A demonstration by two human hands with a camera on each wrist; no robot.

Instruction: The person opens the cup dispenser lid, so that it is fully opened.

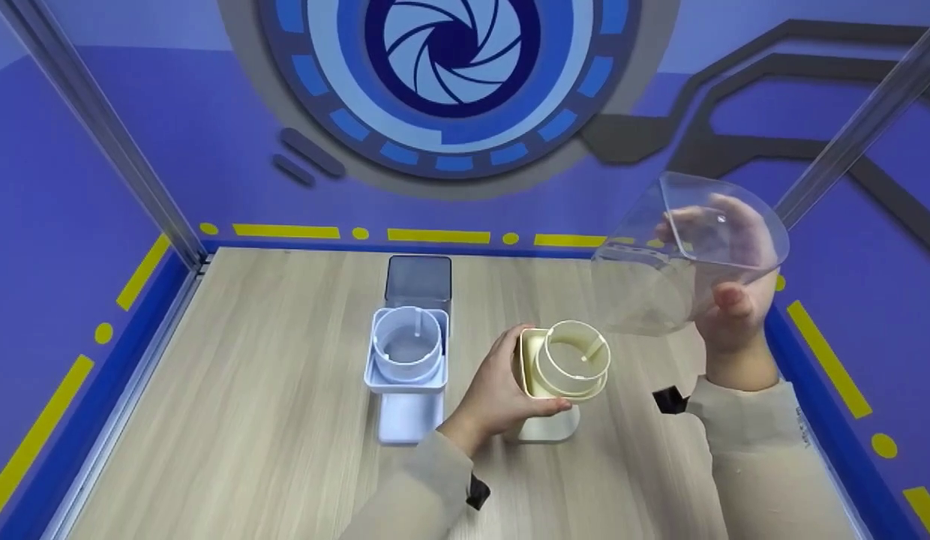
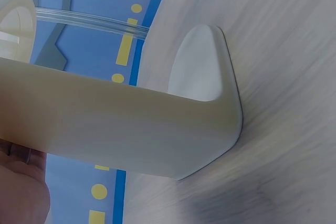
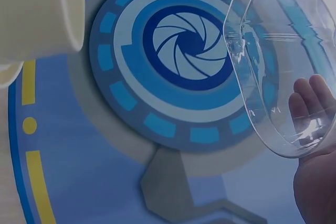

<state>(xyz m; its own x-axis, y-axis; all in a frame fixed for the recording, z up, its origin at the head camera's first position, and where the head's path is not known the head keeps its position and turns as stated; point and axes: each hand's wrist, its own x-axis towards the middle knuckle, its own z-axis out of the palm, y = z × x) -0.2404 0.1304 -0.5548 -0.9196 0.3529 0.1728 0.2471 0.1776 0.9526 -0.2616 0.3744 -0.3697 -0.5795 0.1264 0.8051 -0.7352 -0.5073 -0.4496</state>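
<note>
My left hand [image 1: 502, 390] grips a cream plastic dispenser stand [image 1: 531, 360] by its upper body, thumb along the near side. A round, open collar [image 1: 577, 349] tops the stand, and its foot is on the table in the left wrist view. In my right hand [image 1: 742, 307], raised at the right, is a clear plastic container [image 1: 637, 281], held tilted above the table. My right fingers [image 3: 310, 98] show through its transparent wall in the right wrist view. Left of the cream stand is a similar pale blue stand [image 1: 410, 420] with a round collar.
A smoky grey transparent container [image 1: 418, 279] stands behind the pale blue stand on the wood-grain table [image 1: 247, 390]. Blue panels [image 1: 172, 150] with yellow marks enclose the table's back and sides, with metal posts [image 1: 112, 127] at the corners. Small black pieces [image 1: 670, 400] are at both sleeves.
</note>
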